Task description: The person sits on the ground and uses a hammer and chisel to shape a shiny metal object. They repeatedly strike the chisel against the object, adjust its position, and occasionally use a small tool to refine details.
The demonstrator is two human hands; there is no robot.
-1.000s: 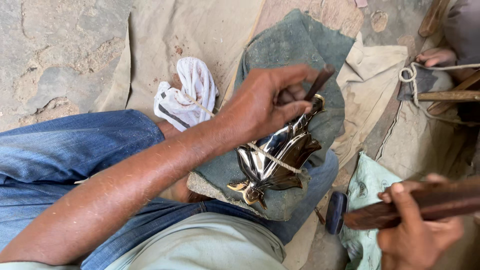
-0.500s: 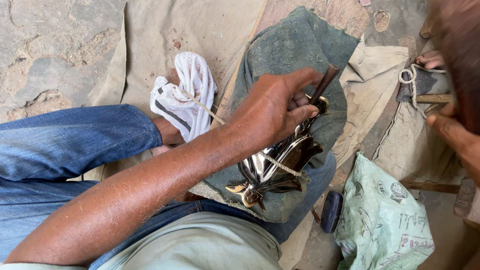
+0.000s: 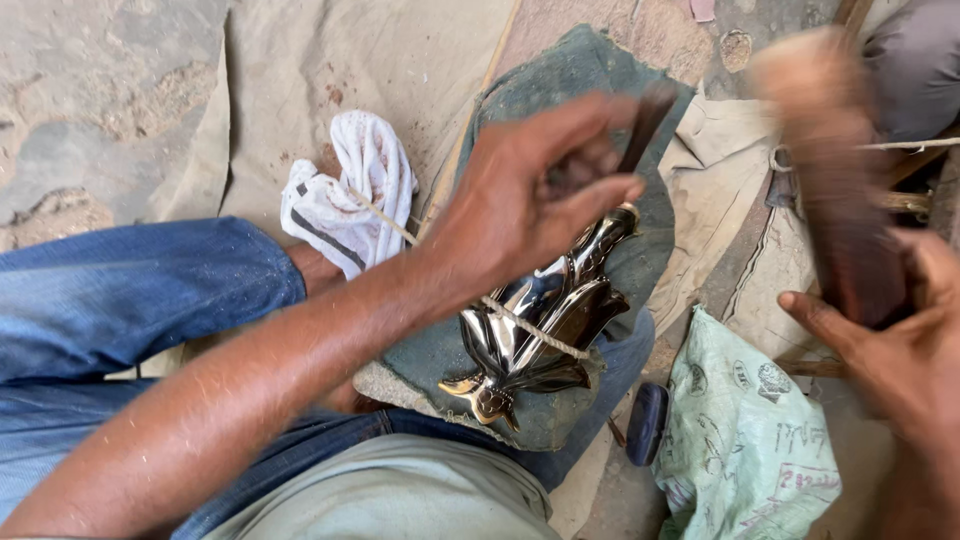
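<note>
Seen from the head camera, a seated person in blue jeans (image 3: 130, 300) works over a shiny metal figure (image 3: 540, 330) that lies on a grey-green cloth pad (image 3: 590, 90) across the lap, bound to it by a thin cord (image 3: 530, 325). The left hand (image 3: 520, 200) hovers just above the figure's upper end, its fingers (image 3: 590, 190) pinching a slim dark tool (image 3: 645, 120) that stands nearly upright. At the frame's right edge the right hand (image 3: 890, 350) wraps its fingers around a blurred dark wooden mallet (image 3: 835, 180), raised well apart from the figure. A bundled white rag (image 3: 350, 190) lies on tan sacking (image 3: 330, 60) beside the knee. A pale green printed bag (image 3: 750, 440) and a small dark oval object (image 3: 646, 424) lie on the ground, just right of the pad.
</note>
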